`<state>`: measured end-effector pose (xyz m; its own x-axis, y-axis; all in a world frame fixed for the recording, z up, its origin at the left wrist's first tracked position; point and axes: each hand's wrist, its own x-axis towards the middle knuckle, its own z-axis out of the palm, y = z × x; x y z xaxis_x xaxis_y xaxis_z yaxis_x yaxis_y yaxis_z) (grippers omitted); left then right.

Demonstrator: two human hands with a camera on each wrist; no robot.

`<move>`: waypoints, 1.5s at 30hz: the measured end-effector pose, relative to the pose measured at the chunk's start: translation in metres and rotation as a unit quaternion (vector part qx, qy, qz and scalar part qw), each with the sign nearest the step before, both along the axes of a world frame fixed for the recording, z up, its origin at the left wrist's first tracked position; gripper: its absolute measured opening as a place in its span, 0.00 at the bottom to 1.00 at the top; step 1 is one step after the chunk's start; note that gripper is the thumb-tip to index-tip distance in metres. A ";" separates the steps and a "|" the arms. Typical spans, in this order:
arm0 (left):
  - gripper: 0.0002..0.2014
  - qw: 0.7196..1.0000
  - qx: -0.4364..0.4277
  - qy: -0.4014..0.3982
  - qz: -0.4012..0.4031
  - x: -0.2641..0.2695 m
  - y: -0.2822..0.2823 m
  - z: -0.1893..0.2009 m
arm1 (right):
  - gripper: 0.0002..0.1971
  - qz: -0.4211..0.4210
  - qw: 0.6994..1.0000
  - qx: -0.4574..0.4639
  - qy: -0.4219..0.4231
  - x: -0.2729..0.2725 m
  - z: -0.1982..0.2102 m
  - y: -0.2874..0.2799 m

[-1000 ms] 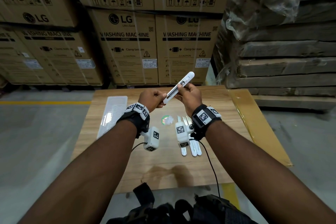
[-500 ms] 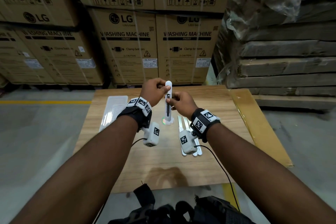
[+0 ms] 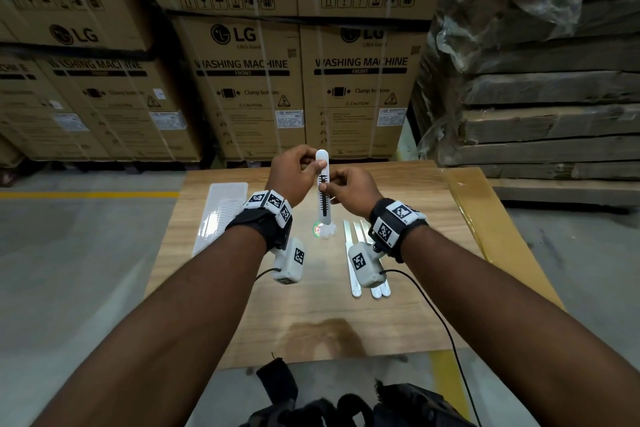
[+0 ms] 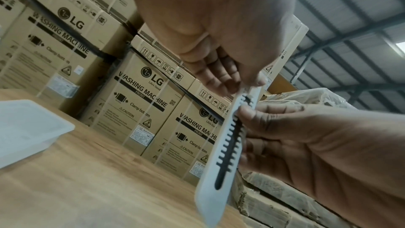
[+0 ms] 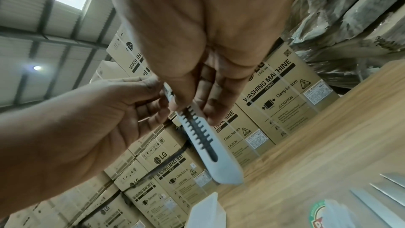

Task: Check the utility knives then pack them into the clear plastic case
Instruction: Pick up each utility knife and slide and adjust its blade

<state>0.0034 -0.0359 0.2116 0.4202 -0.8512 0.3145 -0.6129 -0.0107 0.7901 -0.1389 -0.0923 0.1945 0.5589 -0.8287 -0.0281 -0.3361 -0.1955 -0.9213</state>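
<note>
We see a white utility knife [image 3: 322, 191] held upright at the centre of the head view, above the table; its slim plastic body has a rounded top end and a dark toothed slider slot running down its middle. We cannot tell whether its blade is out. At centre right, three more utility knives [image 3: 356, 253] lie side by side on the wood, silver blades extended toward the top of the frame and white handles toward the bottom, partly hidden by the wrist camera. At centre left the clear plastic case [image 3: 221, 215] lies flat, long and rectangular, ribbed and translucent, well apart from the knives.
</note>
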 end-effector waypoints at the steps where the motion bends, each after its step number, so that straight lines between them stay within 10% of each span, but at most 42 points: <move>1: 0.07 1.000 0.000 -0.004 0.000 0.000 0.000 0.000 | 0.05 0.001 1.000 -0.005 0.002 0.000 0.000 -0.001; 14: 0.05 0.999 0.034 0.024 0.012 0.004 0.003 -0.014 | 0.01 0.040 0.994 -0.007 0.097 0.004 -0.008 -0.001; 45: 0.12 0.926 0.351 0.133 0.031 0.033 0.027 -0.255 | 0.03 -0.017 0.948 0.172 0.268 0.049 -0.235 -0.003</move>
<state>0.0367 -0.0088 -0.0431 0.4589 -0.7783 -0.4285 -0.3790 -0.6077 0.6979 -0.0895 -0.0951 -0.0404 0.3610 -0.7371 -0.5713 -0.7741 0.1049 -0.6244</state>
